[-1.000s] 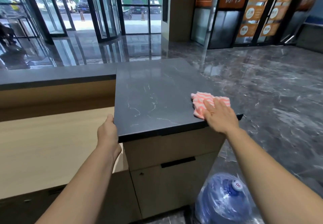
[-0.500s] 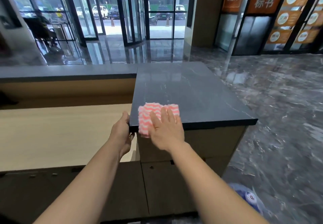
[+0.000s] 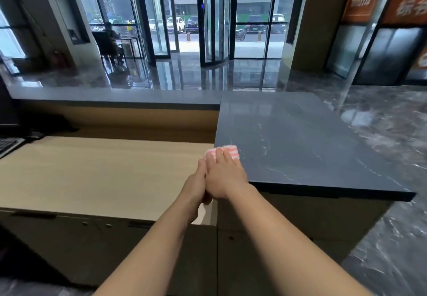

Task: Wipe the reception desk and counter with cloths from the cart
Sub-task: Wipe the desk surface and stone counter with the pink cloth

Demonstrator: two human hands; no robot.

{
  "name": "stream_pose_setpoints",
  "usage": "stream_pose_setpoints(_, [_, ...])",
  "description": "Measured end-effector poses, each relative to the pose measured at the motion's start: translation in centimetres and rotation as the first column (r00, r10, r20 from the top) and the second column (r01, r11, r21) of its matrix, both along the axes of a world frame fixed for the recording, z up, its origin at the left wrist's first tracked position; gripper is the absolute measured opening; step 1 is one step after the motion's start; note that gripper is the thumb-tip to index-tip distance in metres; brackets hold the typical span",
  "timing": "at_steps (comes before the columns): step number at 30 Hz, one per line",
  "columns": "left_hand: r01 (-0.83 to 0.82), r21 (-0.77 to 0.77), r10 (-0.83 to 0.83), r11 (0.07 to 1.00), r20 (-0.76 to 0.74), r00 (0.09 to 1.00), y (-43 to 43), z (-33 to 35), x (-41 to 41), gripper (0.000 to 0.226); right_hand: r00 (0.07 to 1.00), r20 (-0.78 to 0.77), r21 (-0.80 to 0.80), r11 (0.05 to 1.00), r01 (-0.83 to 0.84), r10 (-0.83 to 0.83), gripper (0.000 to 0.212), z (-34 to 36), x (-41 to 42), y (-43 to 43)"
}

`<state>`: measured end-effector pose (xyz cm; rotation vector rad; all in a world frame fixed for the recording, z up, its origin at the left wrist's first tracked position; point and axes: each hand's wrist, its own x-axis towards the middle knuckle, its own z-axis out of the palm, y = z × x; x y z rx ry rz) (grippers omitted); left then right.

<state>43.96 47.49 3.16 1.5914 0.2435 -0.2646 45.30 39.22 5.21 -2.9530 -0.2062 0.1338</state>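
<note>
So here's where we are with the wipe-down. Our right hand (image 3: 225, 177) lies flat on the pink-and-white striped cloth (image 3: 227, 151), fingers straight, pressing it down rather than grabbing it. The cloth sits right at the left edge of the dark table (image 3: 312, 147), close to its near corner. Only a bunched strip of it pokes out past our fingertips, running crosswise, left to right. Our left hand (image 3: 196, 186) is tucked in just beside the right one, touching it, down along that same edge. The right hand covers most of its fingers, so we can't tell if it's hooked on the edge or just resting there.

What matters for the next move is that the cloth is at the very left limit of this raised top. All the rest of the dark table lies to the right of our hands and farther away from us. Any further left and we drop off onto the wooden table (image 3: 92, 170), which sits lower and stretches off toward a keyboard (image 3: 9, 145). The right hand is the one on the cloth, so we reckon it does the travelling, either sweeping back right or stepping down to the wood. The cloth looks to lap slightly over the edge, so going down it could slip from under flat fingers.
</note>
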Motion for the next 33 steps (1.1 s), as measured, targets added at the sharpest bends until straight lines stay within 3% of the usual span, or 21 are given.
stream_pose_setpoints(5, [0.011,-0.246,-0.031,0.969,-0.078,0.996,0.0,-1.5,5.2,0.06,0.997,-0.049,0.037,0.998,0.054,-0.052,0.06,0.0,4.3,-0.1])
stream_pose_setpoints(7, [0.057,-0.262,-0.079,0.963,-0.074,0.994,-0.3,-1.5,7.7,0.059,0.995,-0.063,0.032,0.997,0.076,-0.074,0.06,0.1,6.4,-0.5])
stream_pose_setpoints(16, [0.204,-0.106,-0.209,0.973,-0.037,0.977,-2.0,-1.4,19.7,0.07,0.984,-0.082,0.023,0.987,0.159,-0.156,0.067,0.0,17.1,-2.1])
stream_pose_setpoints(26, [0.294,0.049,-0.294,0.955,0.0,0.956,-3.2,-0.1,29.7,0.051,0.968,-0.079,0.002,0.971,0.241,-0.24,0.086,0.3,26.7,-3.3])
stream_pose_setpoints(31, [0.282,0.109,-0.285,0.953,0.018,0.958,-4.1,0.0,32.7,0.065,0.96,-0.082,-0.003,0.963,0.269,-0.268,0.086,0.2,29.4,-3.9])
stream_pose_setpoints(33, [0.276,0.135,-0.284,0.951,0.042,0.958,-4.5,0.1,33.1,0.086,0.96,-0.105,-0.003,0.965,0.262,-0.261,0.083,0.2,29.8,-4.3])
